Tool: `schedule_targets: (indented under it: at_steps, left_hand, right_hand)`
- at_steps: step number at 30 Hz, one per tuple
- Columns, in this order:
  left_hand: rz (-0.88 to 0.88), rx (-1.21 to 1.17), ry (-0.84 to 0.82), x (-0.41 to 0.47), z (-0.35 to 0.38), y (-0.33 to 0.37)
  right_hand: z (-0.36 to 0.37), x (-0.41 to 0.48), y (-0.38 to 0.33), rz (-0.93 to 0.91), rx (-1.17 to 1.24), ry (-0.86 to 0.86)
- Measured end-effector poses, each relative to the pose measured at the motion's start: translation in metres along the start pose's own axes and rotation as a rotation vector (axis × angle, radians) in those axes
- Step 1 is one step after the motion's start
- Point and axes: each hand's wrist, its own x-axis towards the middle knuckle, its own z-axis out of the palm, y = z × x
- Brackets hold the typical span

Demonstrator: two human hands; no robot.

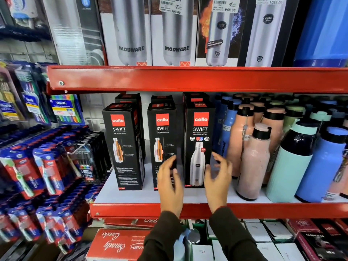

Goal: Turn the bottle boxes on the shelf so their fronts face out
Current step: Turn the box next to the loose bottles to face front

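Three black Cello Swift bottle boxes stand upright in a row on the white shelf board point(131, 196). The left box point(123, 147) and the middle box point(162, 136) show a face with a cutaway bottle and small text. The right box point(199, 142) shows a large steel bottle picture facing out. More black boxes stand behind them. My left hand point(170, 183) is in front of the middle box's lower part, fingers apart, holding nothing. My right hand point(218, 178) hovers at the right box's lower right edge, fingers spread and blurred.
Loose bottles in pink point(254, 164), mint point(290, 162) and blue point(322, 166) crowd the shelf right of the boxes. A red shelf beam point(188, 80) runs above, with tall steel-bottle boxes on it. Toothbrush packs point(43, 166) hang at left. Red cartons point(116, 243) lie below.
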Motion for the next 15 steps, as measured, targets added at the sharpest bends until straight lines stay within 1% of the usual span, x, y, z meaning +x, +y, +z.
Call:
schedule_targets:
  at_steps: [2, 3, 5, 8, 12, 15]
  left_hand:
    - [0.005, 0.014, 0.101, 0.009, -0.011, -0.005]
    - [-0.024, 0.010, 0.133, 0.014, -0.015, -0.008]
    - [-0.111, -0.024, 0.136, 0.021, -0.022, -0.016]
    - [-0.235, -0.118, 0.049, 0.027, -0.030, -0.025]
    - [-0.453, -0.281, -0.121, 0.035, -0.042, -0.032]
    - [-0.543, -0.387, -0.186, 0.040, -0.050, -0.043]
  right_hand:
    - [0.007, -0.013, -0.018, -0.115, 0.001, -0.008]
    - [0.013, -0.019, -0.025, -0.159, 0.002, -0.054]
    - [0.029, -0.032, -0.036, -0.192, -0.005, -0.189]
    - [0.053, -0.047, -0.037, -0.112, 0.006, -0.340]
    - [0.071, -0.054, -0.031, 0.122, -0.031, -0.445]
    - [0.075, -0.052, -0.030, 0.179, 0.002, -0.499]
